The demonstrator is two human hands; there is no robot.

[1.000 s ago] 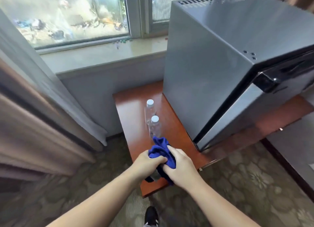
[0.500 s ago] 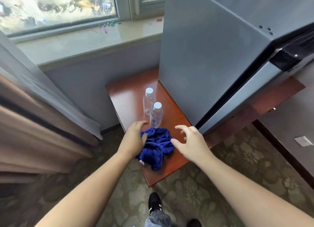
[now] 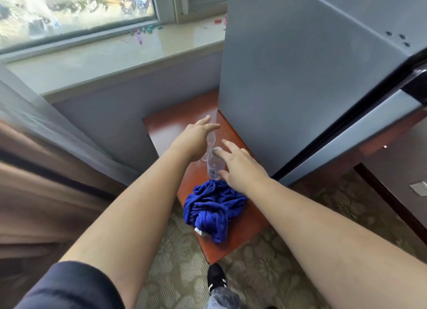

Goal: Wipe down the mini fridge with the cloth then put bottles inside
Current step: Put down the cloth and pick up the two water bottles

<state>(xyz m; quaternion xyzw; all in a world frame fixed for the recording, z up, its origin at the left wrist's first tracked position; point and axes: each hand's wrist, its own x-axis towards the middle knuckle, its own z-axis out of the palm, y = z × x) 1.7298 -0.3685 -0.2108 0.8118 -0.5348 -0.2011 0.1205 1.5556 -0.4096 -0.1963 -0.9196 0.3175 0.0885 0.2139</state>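
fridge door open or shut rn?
Shut. The mini fridge door edge lies flush against the body, no interior showing.
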